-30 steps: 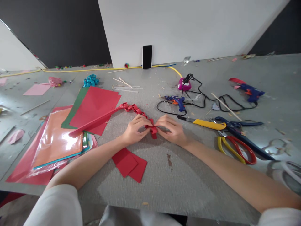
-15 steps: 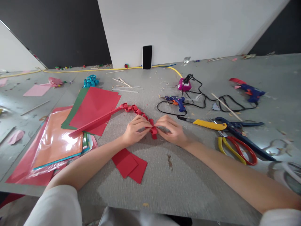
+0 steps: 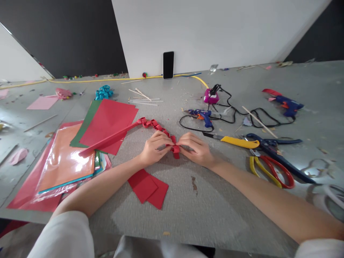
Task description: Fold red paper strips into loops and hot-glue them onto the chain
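Observation:
A red folded paper chain (image 3: 158, 126) curves over the grey table, one end running into a long red strip (image 3: 113, 137) at the left. My left hand (image 3: 156, 147) pinches the chain's near end from the left. From the right, my right hand (image 3: 195, 148) pinches the same end, fingertips close to the left ones. Small red loops stick out between and below the fingertips. Two red paper pieces (image 3: 158, 195) lie overlapping beside my left forearm.
Red sheets (image 3: 110, 122) and a plastic-wrapped paper pack (image 3: 67, 157) lie left. Right are a blue glue gun (image 3: 205, 117), a yellow cutter (image 3: 239, 142), blue pliers (image 3: 285, 161) and scissors (image 3: 276, 172). A phone (image 3: 168, 65) leans on the wall. Cords lie behind the tools.

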`<state>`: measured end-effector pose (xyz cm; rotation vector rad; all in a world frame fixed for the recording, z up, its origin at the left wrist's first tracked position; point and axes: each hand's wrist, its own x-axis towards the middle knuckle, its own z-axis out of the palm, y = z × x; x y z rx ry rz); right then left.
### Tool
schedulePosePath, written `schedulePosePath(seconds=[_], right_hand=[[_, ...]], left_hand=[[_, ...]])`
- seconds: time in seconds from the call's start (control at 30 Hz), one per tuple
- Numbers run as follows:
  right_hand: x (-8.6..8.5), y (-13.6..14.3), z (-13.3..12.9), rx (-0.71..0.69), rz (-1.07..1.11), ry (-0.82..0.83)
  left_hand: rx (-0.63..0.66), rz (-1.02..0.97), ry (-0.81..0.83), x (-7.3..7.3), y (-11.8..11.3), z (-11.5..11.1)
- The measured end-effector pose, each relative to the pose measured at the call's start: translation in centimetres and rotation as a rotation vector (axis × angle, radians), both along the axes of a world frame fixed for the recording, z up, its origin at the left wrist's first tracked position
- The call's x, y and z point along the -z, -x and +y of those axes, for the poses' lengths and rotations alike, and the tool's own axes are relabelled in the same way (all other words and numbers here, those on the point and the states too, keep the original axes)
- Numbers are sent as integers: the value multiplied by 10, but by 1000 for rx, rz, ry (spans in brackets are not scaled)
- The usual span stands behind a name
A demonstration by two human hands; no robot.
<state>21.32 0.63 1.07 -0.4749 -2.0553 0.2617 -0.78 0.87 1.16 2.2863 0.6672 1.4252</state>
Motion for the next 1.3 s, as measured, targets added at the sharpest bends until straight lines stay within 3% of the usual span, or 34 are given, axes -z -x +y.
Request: schedulePosePath(seconds=[1.3], right_hand=[[4, -4, -1, -33, -49, -9]], left_hand=[[16, 6, -57, -2, 0, 0]])
